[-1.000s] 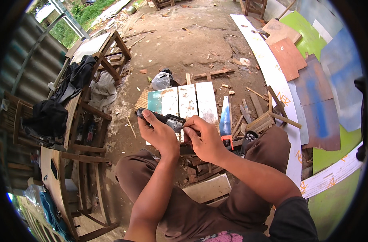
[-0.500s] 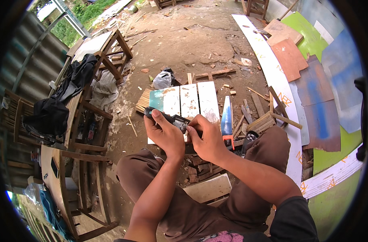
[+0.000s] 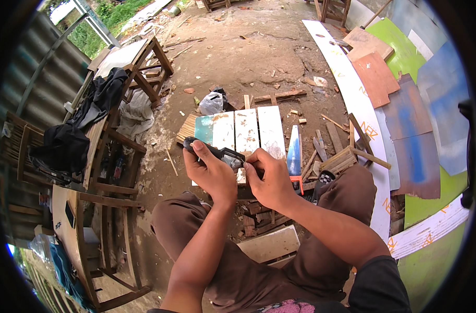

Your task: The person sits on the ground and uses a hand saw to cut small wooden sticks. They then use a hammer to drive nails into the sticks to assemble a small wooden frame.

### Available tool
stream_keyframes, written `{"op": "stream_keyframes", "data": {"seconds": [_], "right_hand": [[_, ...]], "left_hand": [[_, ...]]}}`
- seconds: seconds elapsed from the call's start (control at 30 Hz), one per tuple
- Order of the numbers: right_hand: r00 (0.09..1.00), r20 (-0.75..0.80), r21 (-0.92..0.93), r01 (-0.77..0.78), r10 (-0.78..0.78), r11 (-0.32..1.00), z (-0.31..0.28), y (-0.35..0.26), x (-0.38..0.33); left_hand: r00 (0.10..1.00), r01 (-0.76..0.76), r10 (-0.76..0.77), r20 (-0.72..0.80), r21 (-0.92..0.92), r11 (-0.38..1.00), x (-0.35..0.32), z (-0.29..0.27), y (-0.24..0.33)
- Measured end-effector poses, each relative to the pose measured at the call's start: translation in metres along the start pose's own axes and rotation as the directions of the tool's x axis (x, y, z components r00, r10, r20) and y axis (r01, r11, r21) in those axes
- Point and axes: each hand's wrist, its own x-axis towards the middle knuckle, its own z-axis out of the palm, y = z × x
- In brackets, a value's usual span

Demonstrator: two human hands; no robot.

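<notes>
My left hand point(image 3: 213, 175) is closed around a black-bodied hand tool point(image 3: 223, 153) with a grey metal head, held above a low bench of white boards point(image 3: 272, 130). The tool's exact kind does not show. At its right end my right hand point(image 3: 270, 180) has thumb and fingers pinched together by the metal head. Whatever small part sits between those fingers is hidden. Just right of the bench top lies a hand saw point(image 3: 294, 154) with an orange handle and a partly blue blade.
Wood offcuts point(image 3: 342, 159) are piled beyond my right knee. White plastic bags point(image 3: 212, 103) lie past the bench. Wooden tables stand on the left, with dark clothing point(image 3: 99, 99) and a phone point(image 3: 70, 214). Painted panels point(image 3: 410, 135) and a long white strip point(image 3: 347, 88) line the right.
The tool's black end has shifted slightly left, and its grey head shows a little more. Both hands keep nearly the same place and grip.
</notes>
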Motion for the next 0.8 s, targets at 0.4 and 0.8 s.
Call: {"op": "stream_keyframes", "data": {"seconds": [0.4, 0.8], "right_hand": [[0.996, 0.016, 0.028, 0.086, -0.086, 0.996, -0.005, -0.001, 0.002], [0.999, -0.013, -0.052, 0.041, -0.042, 0.998, -0.007, -0.001, 0.001]], "left_hand": [[0.998, -0.018, 0.018, 0.056, 0.013, 1.0, -0.005, 0.001, 0.001], [0.992, -0.066, 0.064, 0.105, 0.019, 0.998, -0.014, 0.002, 0.008]]}}
